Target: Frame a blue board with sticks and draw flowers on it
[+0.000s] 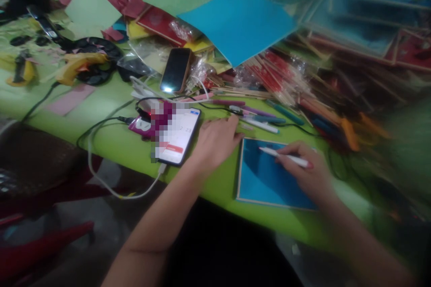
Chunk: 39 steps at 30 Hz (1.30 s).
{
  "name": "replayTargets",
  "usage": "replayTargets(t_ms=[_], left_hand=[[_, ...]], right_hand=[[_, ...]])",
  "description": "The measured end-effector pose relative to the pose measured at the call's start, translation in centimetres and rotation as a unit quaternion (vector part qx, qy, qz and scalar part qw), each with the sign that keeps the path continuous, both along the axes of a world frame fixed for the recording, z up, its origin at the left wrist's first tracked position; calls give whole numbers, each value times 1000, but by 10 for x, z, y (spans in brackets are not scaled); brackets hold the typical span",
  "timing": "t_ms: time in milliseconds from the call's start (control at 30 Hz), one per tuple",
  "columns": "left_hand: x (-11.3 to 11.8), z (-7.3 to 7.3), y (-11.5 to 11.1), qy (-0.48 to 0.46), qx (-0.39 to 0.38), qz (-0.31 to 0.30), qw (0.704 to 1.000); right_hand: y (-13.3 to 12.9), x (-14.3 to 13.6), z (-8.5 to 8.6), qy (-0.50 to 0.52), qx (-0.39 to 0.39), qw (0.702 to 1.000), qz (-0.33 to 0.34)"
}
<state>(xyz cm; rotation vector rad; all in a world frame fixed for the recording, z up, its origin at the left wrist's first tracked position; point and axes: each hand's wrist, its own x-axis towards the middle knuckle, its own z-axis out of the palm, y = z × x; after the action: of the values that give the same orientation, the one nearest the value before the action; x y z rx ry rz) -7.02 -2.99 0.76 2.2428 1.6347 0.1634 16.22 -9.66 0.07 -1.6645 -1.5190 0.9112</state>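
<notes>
My right hand (pixel 305 166) grips a white felt-tip pen (pixel 292 158) with a pinkish-red end. The pen's tip points left over a blue panel (pixel 262 179) with a thin pale wooden border, lying on the green table. Just left of the panel rests my left hand (pixel 218 136), fingers stretched forward and thumb apart, with no object visible in it. Close to its fingertips lies a white pen with a blue end (pixel 261 124). A lit phone (pixel 183 132) lies beside my left wrist, partly blurred out.
Several coloured pens (pixel 266 112) and a black cable lie beyond the panel. A second phone (pixel 176 69) rests farther back. Blue paper (pixel 239 22) tops a heap of sticks and plastic wrap. A yellow glue gun (pixel 81 65) lies left; a white cable (pixel 101 179) hangs off the edge.
</notes>
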Motion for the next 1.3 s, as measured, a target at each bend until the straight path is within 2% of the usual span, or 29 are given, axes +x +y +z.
replayTargets(t_ms=[200, 433, 733, 900, 1100, 1300], left_hand=[[0, -1, 0, -3, -1, -1, 1000], [-1, 1, 0, -7, -4, -4, 1000], [-1, 5, -4, -12, 4, -16, 1000], [-12, -4, -25, -60, 51, -34, 996], [-32, -23, -62, -141, 80, -106, 981], [-35, -33, -71, -118, 107, -130, 979]], right_hand=[[-1, 4, -2, 26, -7, 1000, 8], [-2, 18, -13, 122, 2, 991, -48], [1, 20, -7, 244, -19, 967, -72], [2, 18, -8, 226, 10, 972, -66], [0, 9, -5, 176, -7, 984, -26], [1, 5, 1, 111, -16, 994, -2]])
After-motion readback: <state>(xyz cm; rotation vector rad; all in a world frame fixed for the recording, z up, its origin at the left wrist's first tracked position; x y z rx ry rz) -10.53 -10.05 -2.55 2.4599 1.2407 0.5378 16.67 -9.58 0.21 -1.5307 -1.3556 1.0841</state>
